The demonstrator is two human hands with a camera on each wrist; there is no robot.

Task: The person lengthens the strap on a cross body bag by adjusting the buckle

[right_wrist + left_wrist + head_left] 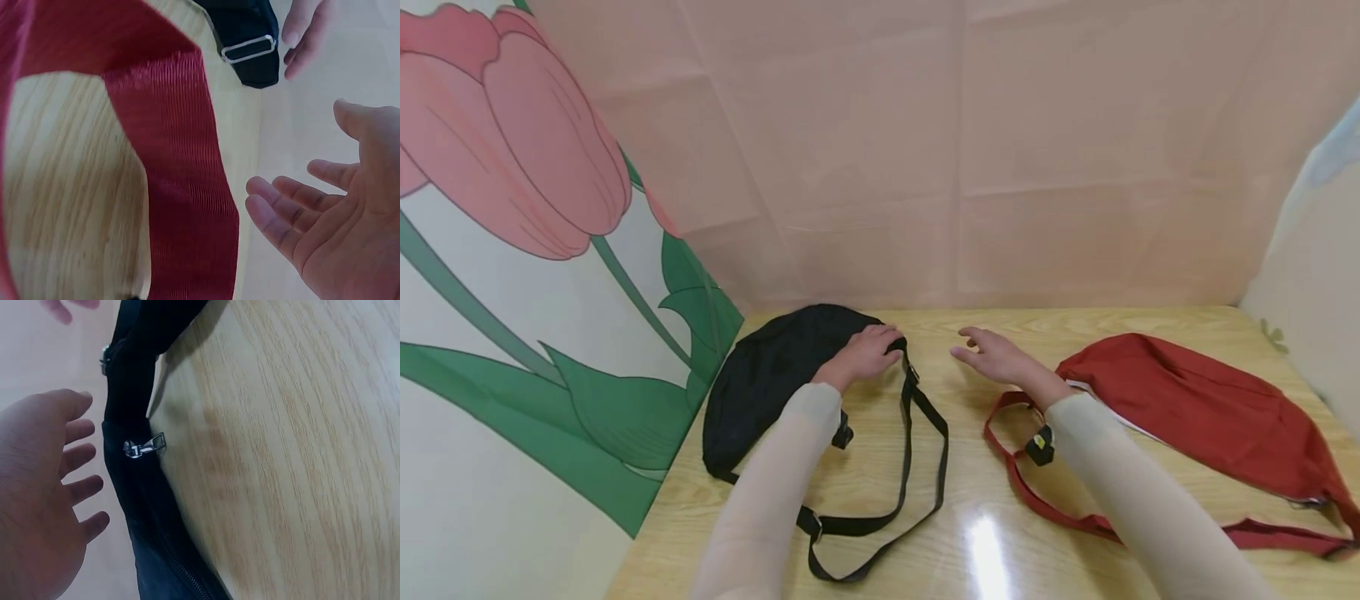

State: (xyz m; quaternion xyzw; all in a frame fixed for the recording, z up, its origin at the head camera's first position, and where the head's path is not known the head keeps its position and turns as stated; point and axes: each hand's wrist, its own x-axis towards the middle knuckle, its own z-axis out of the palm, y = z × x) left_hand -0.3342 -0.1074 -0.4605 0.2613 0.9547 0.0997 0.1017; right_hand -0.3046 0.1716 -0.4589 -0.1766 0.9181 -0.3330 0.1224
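A black waist bag (782, 367) lies on the left side of the table, its strap (943, 454) looped toward the front. My left hand (868, 354) is over the bag's right end, near the strap. In the left wrist view the fingers of that hand (47, 481) are loosely extended beside the bag's zipper pull (144, 445), gripping nothing. On the right lies a red waist bag (1210, 408) with its red strap (1052, 504) spread in front. My right hand (996, 354) hovers between the bags, fingers relaxed and holding nothing; the right wrist view shows its palm (350, 219).
The bags lie on a light wood-grain table (925, 542). A pink cloth backdrop (865, 150) stands along the far edge, and a tulip-printed panel (542, 292) is on the left. A pale wall (1315, 275) borders the right.
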